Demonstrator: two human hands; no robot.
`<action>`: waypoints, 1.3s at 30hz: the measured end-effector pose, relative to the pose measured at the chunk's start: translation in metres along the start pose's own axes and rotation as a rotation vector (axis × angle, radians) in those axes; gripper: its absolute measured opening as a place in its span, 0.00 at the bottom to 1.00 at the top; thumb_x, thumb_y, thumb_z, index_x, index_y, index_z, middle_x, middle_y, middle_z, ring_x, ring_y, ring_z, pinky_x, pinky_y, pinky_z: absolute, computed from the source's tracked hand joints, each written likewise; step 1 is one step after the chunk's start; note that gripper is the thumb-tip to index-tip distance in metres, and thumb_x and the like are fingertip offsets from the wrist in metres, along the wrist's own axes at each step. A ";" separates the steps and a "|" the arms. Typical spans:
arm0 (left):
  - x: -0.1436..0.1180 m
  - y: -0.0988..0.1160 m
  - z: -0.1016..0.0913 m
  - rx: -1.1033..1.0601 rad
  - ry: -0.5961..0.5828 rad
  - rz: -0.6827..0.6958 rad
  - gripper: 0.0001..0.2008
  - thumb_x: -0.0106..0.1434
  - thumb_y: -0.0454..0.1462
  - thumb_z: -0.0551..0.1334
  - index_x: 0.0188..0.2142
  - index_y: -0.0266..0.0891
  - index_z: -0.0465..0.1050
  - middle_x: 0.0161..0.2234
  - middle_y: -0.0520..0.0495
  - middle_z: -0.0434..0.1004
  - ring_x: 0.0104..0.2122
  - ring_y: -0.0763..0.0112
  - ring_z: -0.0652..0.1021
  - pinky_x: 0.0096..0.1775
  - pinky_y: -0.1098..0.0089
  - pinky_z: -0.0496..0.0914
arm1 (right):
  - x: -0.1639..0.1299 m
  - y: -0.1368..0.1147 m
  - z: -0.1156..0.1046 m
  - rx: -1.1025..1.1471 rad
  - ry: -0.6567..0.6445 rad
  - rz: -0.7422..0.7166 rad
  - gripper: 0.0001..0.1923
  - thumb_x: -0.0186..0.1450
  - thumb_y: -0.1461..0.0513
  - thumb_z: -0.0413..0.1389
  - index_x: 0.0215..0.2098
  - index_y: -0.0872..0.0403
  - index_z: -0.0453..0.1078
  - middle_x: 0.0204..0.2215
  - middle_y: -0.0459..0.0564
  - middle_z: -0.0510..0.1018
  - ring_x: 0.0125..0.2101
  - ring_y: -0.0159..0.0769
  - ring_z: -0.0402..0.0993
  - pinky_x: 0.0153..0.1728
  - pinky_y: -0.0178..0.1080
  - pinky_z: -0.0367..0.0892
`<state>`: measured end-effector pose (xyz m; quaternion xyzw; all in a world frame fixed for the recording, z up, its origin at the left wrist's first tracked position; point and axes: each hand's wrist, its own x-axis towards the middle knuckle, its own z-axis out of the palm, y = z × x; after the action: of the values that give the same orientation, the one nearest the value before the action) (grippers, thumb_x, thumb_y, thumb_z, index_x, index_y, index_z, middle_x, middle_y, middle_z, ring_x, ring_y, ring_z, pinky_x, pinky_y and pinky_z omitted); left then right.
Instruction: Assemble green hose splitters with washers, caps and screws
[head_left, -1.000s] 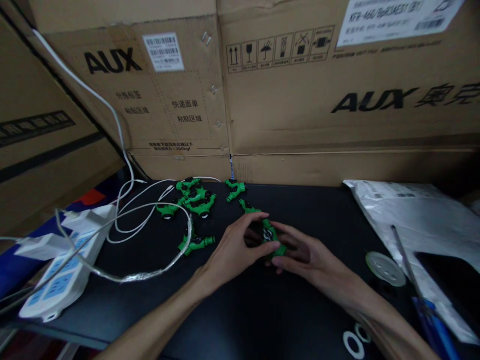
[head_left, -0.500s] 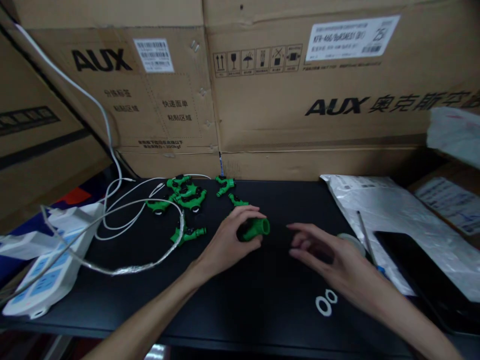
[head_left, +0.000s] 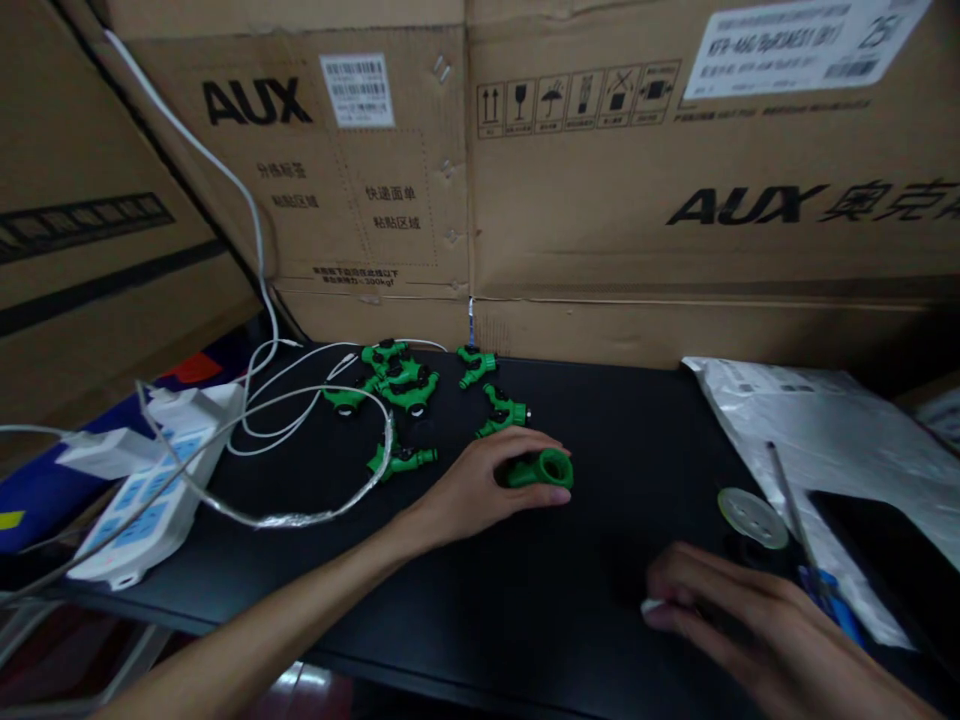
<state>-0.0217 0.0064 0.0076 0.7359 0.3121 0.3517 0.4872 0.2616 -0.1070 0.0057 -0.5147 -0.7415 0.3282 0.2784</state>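
My left hand (head_left: 495,480) is closed around a green plastic hose splitter (head_left: 555,467), its threaded round opening tipped up and toward the right. Low on the right, my right hand (head_left: 712,600) pinches a small white ring washer (head_left: 651,606) at its fingertips; only an edge of it shows, just above the black tabletop (head_left: 525,600). Beyond the left hand lie more green splitters with black valve knobs, one (head_left: 501,410) close behind its knuckles and another (head_left: 403,460) to its left. Several others sit in a cluster (head_left: 397,378) farther back.
A white power strip (head_left: 169,500) with plugs and looping cables (head_left: 292,520) occupies the left side. Right of the hands are a clear round disc (head_left: 752,517), a pen (head_left: 785,490), a black phone (head_left: 885,560) and a silver-white mailing bag (head_left: 795,420). Cardboard boxes (head_left: 570,220) wall the back.
My right hand has moved down and closed over the spot where two white rings lay. My left hand has turned the splitter so its opening faces more toward me. The camera view has shifted left.
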 end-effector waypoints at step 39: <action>-0.006 -0.019 -0.006 0.092 -0.014 0.111 0.18 0.62 0.38 0.71 0.51 0.36 0.78 0.51 0.41 0.78 0.51 0.64 0.79 0.55 0.66 0.72 | 0.095 -0.038 0.038 -0.274 0.268 -0.656 0.10 0.68 0.69 0.57 0.45 0.55 0.76 0.42 0.51 0.82 0.40 0.30 0.81 0.42 0.31 0.78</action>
<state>-0.0324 0.0106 -0.0101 0.7761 0.2832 0.3583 0.4348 0.1817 -0.0347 0.0181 -0.3209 -0.8609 0.0495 0.3917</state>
